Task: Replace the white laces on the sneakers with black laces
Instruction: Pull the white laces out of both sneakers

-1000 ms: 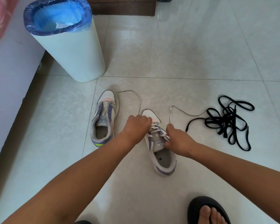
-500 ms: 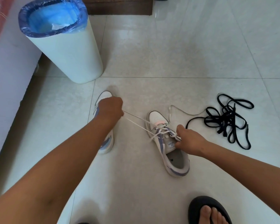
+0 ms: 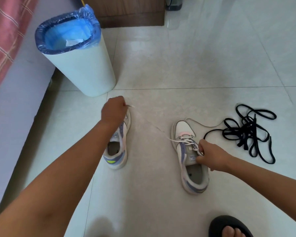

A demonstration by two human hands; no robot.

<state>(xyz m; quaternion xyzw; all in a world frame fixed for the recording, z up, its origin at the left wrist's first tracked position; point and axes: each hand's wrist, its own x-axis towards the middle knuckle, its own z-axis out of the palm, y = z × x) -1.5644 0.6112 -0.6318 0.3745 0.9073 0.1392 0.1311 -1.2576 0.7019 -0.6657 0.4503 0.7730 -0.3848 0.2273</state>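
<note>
Two white and purple sneakers lie on the tiled floor. The right sneaker [image 3: 190,161] still carries a white lace [image 3: 186,140] through its lower eyelets. My right hand [image 3: 210,155] pinches the laces at the sneaker's tongue. My left hand [image 3: 114,109] grips one end of the white lace, pulled taut up and to the left, above the left sneaker [image 3: 117,151], whose toe it hides. The lace's other end trails past the right sneaker's toe toward a tangle of black laces [image 3: 248,132] on the floor to the right.
A white bin [image 3: 85,72] with a blue liner stands behind the left sneaker. A pale wall runs along the left, with pink checked cloth above it. A wooden cabinet base [image 3: 126,16] sits at the back. My foot in a black sandal [image 3: 229,226] is at bottom right.
My left hand has drawn the white lace farther up and left, so more of it has come out of the right sneaker. My right hand stays at the tongue.
</note>
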